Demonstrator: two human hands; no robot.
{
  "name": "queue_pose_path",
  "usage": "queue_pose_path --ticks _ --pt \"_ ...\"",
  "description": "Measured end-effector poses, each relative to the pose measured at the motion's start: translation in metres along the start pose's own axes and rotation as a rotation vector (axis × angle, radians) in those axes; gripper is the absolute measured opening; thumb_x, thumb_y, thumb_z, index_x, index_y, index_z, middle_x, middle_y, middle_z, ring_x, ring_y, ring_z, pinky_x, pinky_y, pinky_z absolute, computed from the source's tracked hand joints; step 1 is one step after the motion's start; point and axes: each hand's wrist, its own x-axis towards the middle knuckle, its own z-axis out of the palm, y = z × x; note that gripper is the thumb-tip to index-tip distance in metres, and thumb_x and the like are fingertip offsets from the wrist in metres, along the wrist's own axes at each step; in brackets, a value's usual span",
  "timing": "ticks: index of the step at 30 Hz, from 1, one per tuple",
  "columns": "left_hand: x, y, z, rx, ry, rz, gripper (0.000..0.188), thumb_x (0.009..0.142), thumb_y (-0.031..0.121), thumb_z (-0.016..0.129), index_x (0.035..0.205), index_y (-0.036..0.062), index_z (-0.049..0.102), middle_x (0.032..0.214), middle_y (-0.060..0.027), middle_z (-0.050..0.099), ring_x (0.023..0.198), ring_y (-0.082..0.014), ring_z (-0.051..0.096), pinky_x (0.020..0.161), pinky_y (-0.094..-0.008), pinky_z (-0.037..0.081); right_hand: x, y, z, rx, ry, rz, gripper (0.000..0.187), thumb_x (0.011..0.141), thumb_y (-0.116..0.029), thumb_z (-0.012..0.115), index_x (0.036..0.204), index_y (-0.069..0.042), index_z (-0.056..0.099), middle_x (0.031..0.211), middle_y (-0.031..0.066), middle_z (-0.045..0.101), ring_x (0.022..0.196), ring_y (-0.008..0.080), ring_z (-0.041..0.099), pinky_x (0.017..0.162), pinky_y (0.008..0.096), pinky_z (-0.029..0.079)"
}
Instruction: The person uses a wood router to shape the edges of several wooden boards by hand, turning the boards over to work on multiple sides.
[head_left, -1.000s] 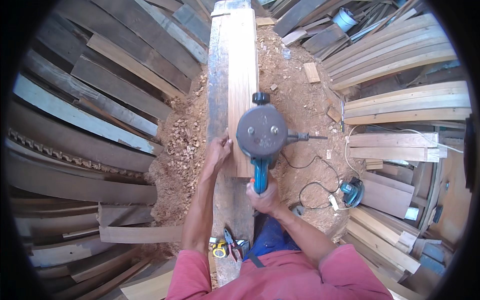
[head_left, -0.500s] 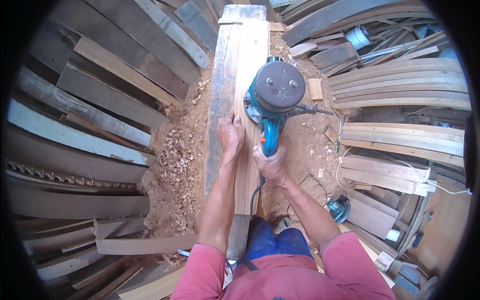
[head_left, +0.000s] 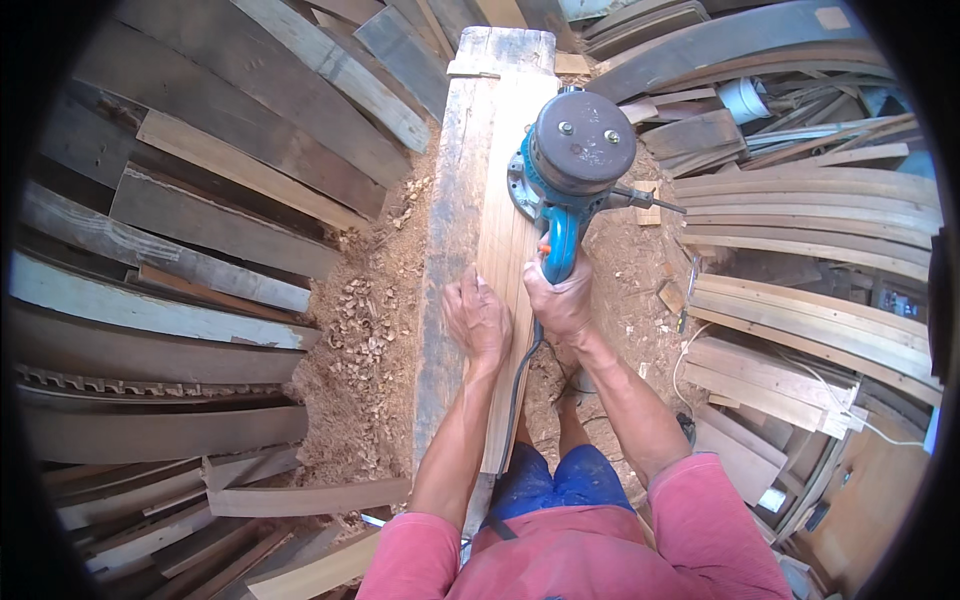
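A long pale wooden board lies lengthwise on a weathered plank bench in front of me. My left hand lies on the board at its left side, fingers bent over the edge and thumb on top. My right hand is wrapped round the teal rear handle of a power router, beside its orange switch. The router's base rests at the board's right edge; its bit is hidden underneath. A thin metal rod sticks out to its right, and a dark cord trails back towards me.
Wood shavings cover the ground left of the bench. Stacked planks line the left side, and curved pale boards are piled at right. A white bucket lies among offcuts at the back right. A pale cable loops near the boards.
The router, held by my right hand, has moved farther away along the board. My left hand has come back nearer to me, away from the router. The whole view has shifted slightly.
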Motion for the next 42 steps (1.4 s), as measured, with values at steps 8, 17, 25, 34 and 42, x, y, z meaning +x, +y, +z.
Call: queue_pose_path --ticks 8,17,25,34,42 --pt "0.0 0.007 -0.004 -0.019 -0.044 -0.009 0.029 0.099 0.014 0.055 0.125 0.0068 0.064 0.101 -0.0182 0.059 0.099 -0.0387 0.058 0.086 -0.0501 0.047 0.038 0.007 -0.001 0.0 -0.048 -0.005 0.03 0.083 0.002 0.066 0.11 -0.004 0.057 0.085 -0.0018 0.057 0.072 0.0056 0.055 0.065 0.0252 0.048" --pt "0.001 0.008 -0.005 -0.02 -0.046 -0.018 0.029 0.098 0.013 0.056 0.126 0.0074 0.064 0.102 -0.018 0.058 0.099 -0.0386 0.058 0.085 -0.0497 0.047 0.079 0.005 0.003 0.076 0.026 0.015 0.025 0.083 -0.008 0.069 0.104 0.002 0.061 0.079 0.0006 0.061 0.072 0.0086 0.058 0.07 0.0278 0.05" --pt "0.001 0.006 -0.003 -0.014 -0.011 0.01 0.032 0.094 0.011 0.06 0.126 0.0121 0.064 0.096 -0.014 0.053 0.093 -0.0347 0.056 0.081 -0.0474 0.046 0.112 0.006 0.003 0.066 -0.017 -0.044 0.026 0.083 -0.002 0.065 0.108 0.002 0.059 0.078 -0.0014 0.058 0.069 0.0069 0.056 0.066 0.0257 0.049" --pt "-0.001 0.007 -0.007 -0.017 -0.047 -0.001 0.033 0.096 0.012 0.059 0.129 0.0122 0.063 0.099 -0.0142 0.054 0.095 -0.0351 0.056 0.081 -0.0486 0.046 0.192 0.018 0.001 0.065 -0.078 -0.036 0.022 0.087 -0.001 0.06 0.108 -0.006 0.059 0.074 -0.0005 0.059 0.061 0.0077 0.058 0.055 0.0256 0.051" --pt "0.002 0.005 -0.003 0.068 -0.032 0.003 0.028 0.099 0.018 0.055 0.126 0.017 0.062 0.098 -0.0133 0.056 0.096 -0.0357 0.057 0.081 -0.0501 0.047 0.254 -0.003 -0.02 0.234 -0.055 0.016 0.024 0.084 -0.003 0.065 0.108 -0.002 0.061 0.075 0.0033 0.06 0.058 0.0092 0.059 0.051 0.0259 0.049"
